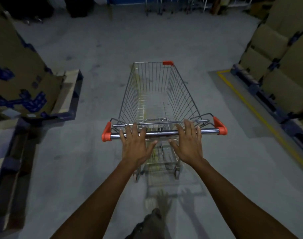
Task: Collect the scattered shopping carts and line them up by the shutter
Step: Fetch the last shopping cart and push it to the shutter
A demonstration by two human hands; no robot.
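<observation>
Left grip [135,145] and right grip [188,144] lie released, fingers straight over the cart [181,94] bar. It looks mid-collection; next they should clench and steer ahead.

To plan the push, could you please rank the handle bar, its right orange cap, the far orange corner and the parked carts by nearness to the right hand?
1. handle bar, under the right hand.
2. right orange cap, bar's end.
3. far orange corner, basket's rim.
4. parked carts, far ahead.
</observation>
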